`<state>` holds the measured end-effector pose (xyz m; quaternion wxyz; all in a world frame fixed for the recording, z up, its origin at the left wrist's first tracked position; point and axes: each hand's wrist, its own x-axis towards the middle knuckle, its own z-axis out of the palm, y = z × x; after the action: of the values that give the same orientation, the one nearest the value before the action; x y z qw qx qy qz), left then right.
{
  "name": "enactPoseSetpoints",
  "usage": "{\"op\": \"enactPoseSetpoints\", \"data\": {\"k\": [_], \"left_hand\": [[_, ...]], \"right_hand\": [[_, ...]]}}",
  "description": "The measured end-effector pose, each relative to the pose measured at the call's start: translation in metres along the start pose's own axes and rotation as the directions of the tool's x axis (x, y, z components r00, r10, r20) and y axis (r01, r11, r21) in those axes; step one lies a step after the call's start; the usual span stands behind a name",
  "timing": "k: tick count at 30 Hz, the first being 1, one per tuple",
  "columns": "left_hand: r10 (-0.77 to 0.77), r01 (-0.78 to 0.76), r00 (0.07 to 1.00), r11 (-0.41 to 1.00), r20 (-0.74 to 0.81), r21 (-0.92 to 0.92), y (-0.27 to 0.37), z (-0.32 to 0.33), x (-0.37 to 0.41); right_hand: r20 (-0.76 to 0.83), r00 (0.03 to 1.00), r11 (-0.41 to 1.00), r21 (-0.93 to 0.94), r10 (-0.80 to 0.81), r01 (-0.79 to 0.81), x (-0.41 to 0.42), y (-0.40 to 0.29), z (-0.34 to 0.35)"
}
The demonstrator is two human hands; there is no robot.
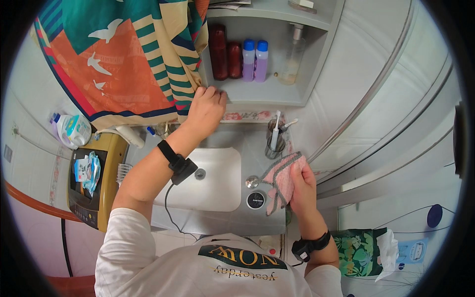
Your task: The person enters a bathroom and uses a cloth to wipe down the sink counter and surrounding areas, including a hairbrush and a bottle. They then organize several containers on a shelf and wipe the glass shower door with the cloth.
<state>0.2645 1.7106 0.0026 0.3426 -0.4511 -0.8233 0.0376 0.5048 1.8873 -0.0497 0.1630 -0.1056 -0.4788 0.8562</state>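
Note:
My left hand [207, 107] grips the lower right edge of a patterned fabric curtain [122, 70] with white birds on it. The fabric bunches at my fingers, and my fingertips are partly hidden. Beside that hand opens a grey wall cabinet shelf [267, 95]. My right hand [303, 187] holds a pink cloth [285, 182] with checked trim, hanging folded over the right end of the counter. Close to the cloth are a round metal knob [252, 182] and a round jar with a black lid [256, 200].
Dark red bottles [219, 55], two purple bottles with blue caps [255, 61] and a clear pump bottle [292, 61] stand on the shelf. A white sink [219, 182] is set in the grey counter [222, 222]. Toothbrushes [275, 135] stand in cups. At left is a gold-trimmed washing machine [111, 178].

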Motion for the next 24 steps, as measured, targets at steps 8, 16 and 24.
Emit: {"op": "enactPoseSetpoints", "data": {"k": [8, 16, 24], "left_hand": [[0.3, -0.293, 0.927, 0.954, -0.225, 0.065, -0.023, 0.007, -0.005], [0.282, -0.351, 0.882, 0.928, -0.379, -0.126, -0.016, -0.023, -0.016], [0.113, -0.222, 0.952, 0.894, -0.284, -0.389, 0.003, -0.06, -0.106]], "right_hand": [[0.067, 0.997, 0.998, 0.051, -0.031, 0.027, 0.041, -0.006, 0.027], [0.216, 0.928, 0.953, 0.075, -0.303, 0.294, 0.157, -0.003, 0.091], [0.57, 0.674, 0.032, -0.752, -0.469, 0.658, 0.195, 0.036, 0.146]]}}
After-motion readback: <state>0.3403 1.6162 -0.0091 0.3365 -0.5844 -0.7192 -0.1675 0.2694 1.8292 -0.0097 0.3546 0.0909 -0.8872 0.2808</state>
